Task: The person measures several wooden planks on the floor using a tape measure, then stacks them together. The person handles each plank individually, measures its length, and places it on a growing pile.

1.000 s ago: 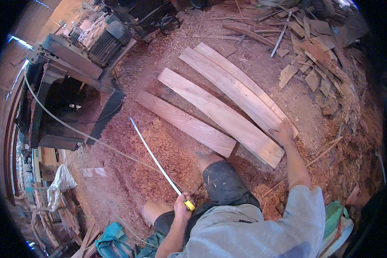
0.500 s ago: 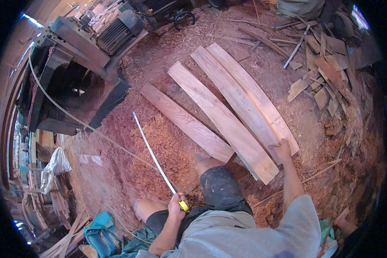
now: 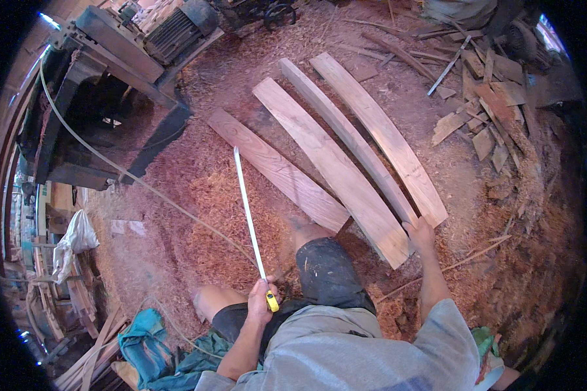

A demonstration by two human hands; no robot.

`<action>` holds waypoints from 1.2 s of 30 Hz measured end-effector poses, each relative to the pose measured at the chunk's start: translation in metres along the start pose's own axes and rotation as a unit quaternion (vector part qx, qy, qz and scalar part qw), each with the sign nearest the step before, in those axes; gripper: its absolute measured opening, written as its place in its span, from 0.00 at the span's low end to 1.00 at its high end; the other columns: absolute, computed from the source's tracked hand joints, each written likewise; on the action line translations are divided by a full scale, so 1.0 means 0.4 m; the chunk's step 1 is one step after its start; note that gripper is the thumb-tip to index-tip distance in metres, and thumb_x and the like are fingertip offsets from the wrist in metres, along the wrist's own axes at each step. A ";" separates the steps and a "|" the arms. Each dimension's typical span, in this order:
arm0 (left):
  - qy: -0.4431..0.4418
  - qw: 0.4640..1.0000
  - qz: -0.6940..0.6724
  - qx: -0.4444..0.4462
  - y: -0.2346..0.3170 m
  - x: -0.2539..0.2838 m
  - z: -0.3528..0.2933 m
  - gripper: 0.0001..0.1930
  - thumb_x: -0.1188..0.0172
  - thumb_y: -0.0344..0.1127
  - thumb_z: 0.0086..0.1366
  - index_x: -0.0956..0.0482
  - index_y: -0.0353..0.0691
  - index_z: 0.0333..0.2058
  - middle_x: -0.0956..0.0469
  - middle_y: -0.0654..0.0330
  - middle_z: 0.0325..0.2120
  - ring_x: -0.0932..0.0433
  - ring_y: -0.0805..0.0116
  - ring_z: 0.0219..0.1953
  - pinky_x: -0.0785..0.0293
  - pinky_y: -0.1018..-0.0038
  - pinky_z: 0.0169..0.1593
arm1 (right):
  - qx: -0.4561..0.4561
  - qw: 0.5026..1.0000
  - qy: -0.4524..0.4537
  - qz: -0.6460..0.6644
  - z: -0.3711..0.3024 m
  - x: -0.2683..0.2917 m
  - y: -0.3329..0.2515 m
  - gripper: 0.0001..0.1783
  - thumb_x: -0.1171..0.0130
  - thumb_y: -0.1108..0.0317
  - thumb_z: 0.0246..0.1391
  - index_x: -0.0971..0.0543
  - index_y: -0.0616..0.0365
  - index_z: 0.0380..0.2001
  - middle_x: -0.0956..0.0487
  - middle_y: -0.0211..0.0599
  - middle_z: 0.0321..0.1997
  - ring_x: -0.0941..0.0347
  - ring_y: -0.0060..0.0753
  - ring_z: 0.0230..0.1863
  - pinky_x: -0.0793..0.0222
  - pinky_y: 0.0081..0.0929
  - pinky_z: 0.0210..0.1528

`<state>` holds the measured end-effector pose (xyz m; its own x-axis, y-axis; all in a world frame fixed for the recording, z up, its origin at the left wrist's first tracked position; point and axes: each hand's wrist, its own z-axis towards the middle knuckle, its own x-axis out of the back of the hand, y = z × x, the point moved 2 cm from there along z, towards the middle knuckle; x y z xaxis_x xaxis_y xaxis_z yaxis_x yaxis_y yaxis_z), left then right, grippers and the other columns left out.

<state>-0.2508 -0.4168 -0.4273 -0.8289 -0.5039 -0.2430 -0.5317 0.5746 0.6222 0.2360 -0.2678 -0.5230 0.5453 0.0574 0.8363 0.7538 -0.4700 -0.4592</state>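
Note:
My left hand [image 3: 259,303] is closed around a yellow tape measure [image 3: 272,302] in front of my lap. Its white blade [image 3: 246,208] sticks out forward, the far tip over the leftmost plank. With my right hand [image 3: 422,233] I grip the near end of a wooden plank [image 3: 353,140], which stands tipped up on its narrow edge. To its right lies a pale plank [image 3: 388,140], flat, with a gap between. A wide plank [image 3: 326,166] is on its left, and farther left a darker, shorter plank [image 3: 277,169] reaches toward my knee.
A machine with a ribbed motor [image 3: 182,32] stands at the far left, a hose [image 3: 143,186] running from it toward me. Wood scraps [image 3: 482,117] are heaped at right. A white sack [image 3: 75,241] and teal cloth [image 3: 143,345] lie at left. Shavings cover the floor.
My right hand has turned its plank from flat up onto its edge, away from the rightmost plank. The tape blade's tip has swung right, over the leftmost plank.

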 end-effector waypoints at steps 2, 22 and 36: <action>-0.014 1.000 -0.024 0.001 -0.005 0.000 0.006 0.13 0.55 0.43 0.75 0.28 0.40 0.44 0.30 0.62 0.20 0.33 0.71 0.17 0.33 0.74 0.21 | -0.005 0.999 0.016 -0.042 0.002 0.035 -0.001 0.28 0.30 0.48 0.44 0.25 0.64 0.33 0.20 0.54 0.33 0.23 0.58 0.37 0.28 0.45 0.40; -0.265 0.726 0.537 -0.338 0.191 -0.385 -0.095 0.28 0.48 0.34 0.68 0.39 0.44 0.66 0.23 0.58 0.23 0.23 0.64 0.23 0.27 0.65 0.27 | -0.227 0.461 -0.438 0.738 -0.428 0.002 -0.275 0.27 0.58 0.31 0.60 0.21 0.38 0.31 0.31 0.30 0.20 0.39 0.27 0.18 0.43 0.23 0.17; -0.292 0.441 0.735 -0.424 0.192 -0.588 -0.090 0.39 0.46 0.31 0.57 0.47 0.45 0.69 0.22 0.52 0.27 0.19 0.55 0.25 0.22 0.60 0.29 | -0.248 0.476 -0.400 0.742 -0.434 0.001 -0.300 0.26 0.55 0.33 0.61 0.21 0.41 0.36 0.28 0.29 0.21 0.34 0.24 0.16 0.37 0.22 0.18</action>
<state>-0.0902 -0.2773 -0.2958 -0.2046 0.4054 0.8909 0.7062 -0.5691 0.4212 0.0822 -0.3644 -0.4156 0.4570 -0.4392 -0.7734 -0.7523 -0.6548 -0.0726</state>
